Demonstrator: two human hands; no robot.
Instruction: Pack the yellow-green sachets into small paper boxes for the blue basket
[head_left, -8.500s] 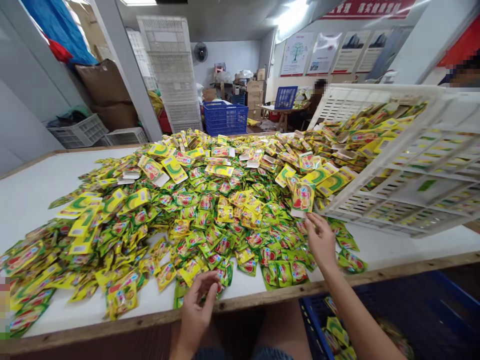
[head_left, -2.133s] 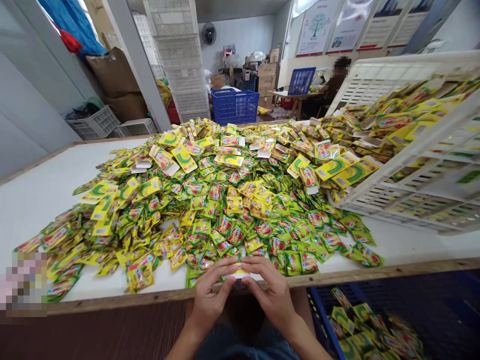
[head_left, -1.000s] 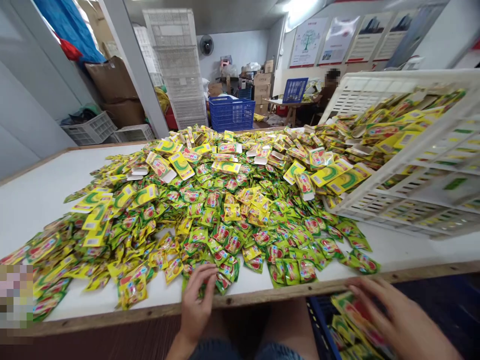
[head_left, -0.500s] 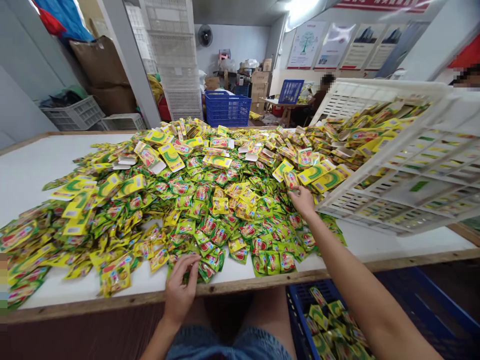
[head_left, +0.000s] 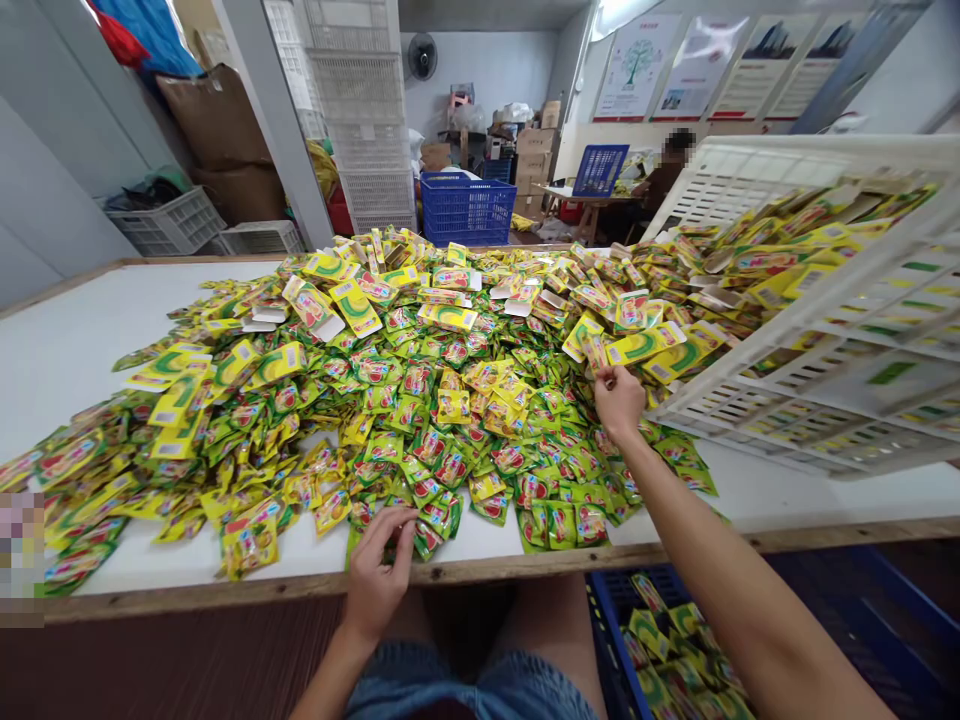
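Note:
My right hand (head_left: 620,402) reaches to the right side of the pile, its thumb and fingers closed on the end of a small yellow box (head_left: 595,352). At the table's front edge my left hand (head_left: 381,570) is curled, thumb and fingertips drawn together beside green packets (head_left: 439,515) printed with red fruit. Whatever sits in those fingers, if anything, is hidden. Ahead of both hands spreads a big heap of green sachets, with yellow sachets (head_left: 499,390) in its middle. Yellow flat boxes (head_left: 356,307), some with white flaps open, lie along the top of the heap.
A white plastic crate (head_left: 795,400) lies tipped at the right, boxes spilling from it onto the white table (head_left: 472,535). Below the wooden edge stands a blue crate (head_left: 611,630) holding packs. Behind are a blue basket (head_left: 469,210), stacked white crates (head_left: 364,110) and a seated person (head_left: 660,190).
The camera view has shifted, moving the scene slightly rightward. My right hand stays at the same small box, its fingers drawn in more around the end. My left hand keeps its place by the edge.

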